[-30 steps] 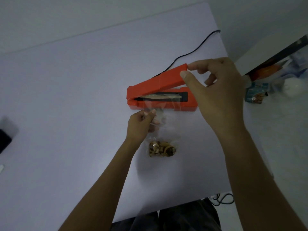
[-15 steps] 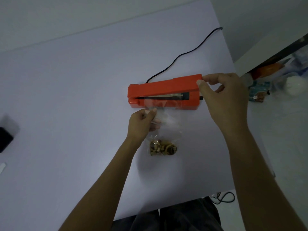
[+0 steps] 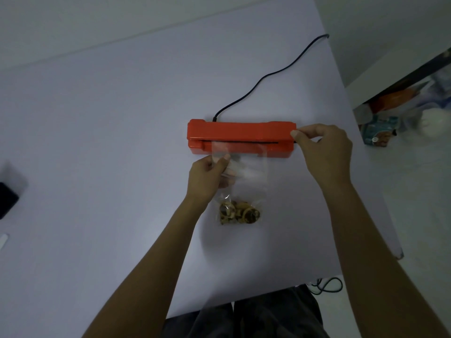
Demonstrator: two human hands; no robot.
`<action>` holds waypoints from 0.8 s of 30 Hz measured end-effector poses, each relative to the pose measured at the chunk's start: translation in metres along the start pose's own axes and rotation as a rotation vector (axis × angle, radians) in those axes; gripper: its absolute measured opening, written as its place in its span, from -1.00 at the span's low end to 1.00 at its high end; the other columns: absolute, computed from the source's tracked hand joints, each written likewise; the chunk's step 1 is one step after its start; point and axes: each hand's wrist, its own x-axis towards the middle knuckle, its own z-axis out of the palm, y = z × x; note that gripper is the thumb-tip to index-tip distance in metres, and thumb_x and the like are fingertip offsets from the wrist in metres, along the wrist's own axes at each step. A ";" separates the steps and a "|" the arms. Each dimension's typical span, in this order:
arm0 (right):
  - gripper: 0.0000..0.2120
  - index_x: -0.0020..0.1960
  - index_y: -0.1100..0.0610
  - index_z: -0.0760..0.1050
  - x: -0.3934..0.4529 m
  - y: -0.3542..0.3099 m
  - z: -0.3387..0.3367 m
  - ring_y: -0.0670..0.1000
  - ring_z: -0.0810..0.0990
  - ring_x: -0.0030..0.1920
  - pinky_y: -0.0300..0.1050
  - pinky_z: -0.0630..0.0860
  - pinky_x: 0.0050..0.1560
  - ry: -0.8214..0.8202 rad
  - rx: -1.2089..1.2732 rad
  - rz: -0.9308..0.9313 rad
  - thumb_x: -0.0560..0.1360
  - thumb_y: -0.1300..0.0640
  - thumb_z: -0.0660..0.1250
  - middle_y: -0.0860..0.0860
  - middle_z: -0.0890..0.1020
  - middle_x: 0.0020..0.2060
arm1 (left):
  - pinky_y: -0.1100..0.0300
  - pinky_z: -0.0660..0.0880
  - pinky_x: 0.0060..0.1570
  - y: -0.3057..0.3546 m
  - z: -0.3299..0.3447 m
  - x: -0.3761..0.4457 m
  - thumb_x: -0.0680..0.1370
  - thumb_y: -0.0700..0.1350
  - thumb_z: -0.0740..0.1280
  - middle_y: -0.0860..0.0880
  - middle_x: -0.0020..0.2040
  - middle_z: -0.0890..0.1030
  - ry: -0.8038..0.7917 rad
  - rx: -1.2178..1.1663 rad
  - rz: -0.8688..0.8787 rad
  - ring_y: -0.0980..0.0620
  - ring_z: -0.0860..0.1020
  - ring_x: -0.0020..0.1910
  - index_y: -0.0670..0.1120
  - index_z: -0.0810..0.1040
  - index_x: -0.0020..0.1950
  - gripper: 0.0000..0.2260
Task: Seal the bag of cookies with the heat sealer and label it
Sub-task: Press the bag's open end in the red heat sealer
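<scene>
Between the thumb and fingers of the left hand (image 3: 207,173), the left edge of the clear bag (image 3: 240,172) is pinched, its mouth apparently tucked into the slot of the heat sealer (image 3: 240,139), cookies (image 3: 238,213) lying nearer the body. Rightward, the sealer's lid end is gripped by the right hand (image 3: 322,152). The film should be kept flat and taut while firm, even pressure is applied.

Black object (image 3: 6,200) cut off by the left edge, white strip (image 3: 3,241) half out of view below it, blurred clutter (image 3: 400,113) beyond the table, bag's mouth (image 3: 238,144) hidden inside the orange heat sealer (image 3: 240,132)
</scene>
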 end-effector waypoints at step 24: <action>-0.85 -0.08 0.10 0.68 0.012 0.000 -0.005 -0.10 0.63 -0.11 -0.21 0.50 0.03 -0.159 0.175 0.176 0.43 0.03 0.47 -0.05 0.67 -0.21 | 0.55 0.45 -0.11 -0.037 -0.043 0.006 0.47 -0.17 0.46 0.05 -0.03 0.70 -0.272 0.317 0.043 0.28 0.62 -0.09 -0.10 0.70 0.03 -0.85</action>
